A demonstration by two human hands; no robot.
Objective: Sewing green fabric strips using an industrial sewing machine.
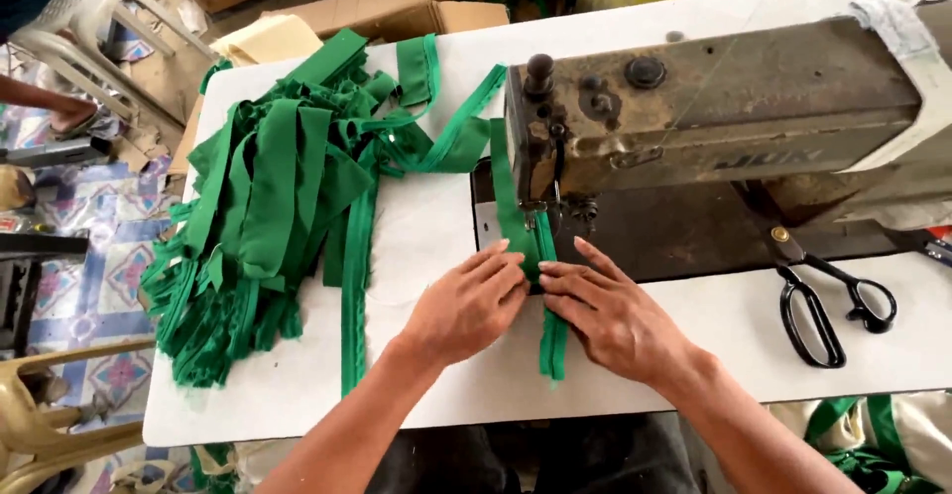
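Both hands, the left hand (466,306) and right hand (610,315), press flat on a green strip (551,340) near the surface's front edge. Neither grip closes around it. Black scissors (828,306) lie toward the right edge.

Lying right of the sewing machine (714,107) — black scissors (828,306); sitting behind it, cardboard boxes (397,3) — left, a plastic chair (84,28).

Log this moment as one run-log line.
left hand: pressing green strip | right hand: pressing same strip | strip: under sewing machine needle | strip pile: left on table | scissors: right, untouched
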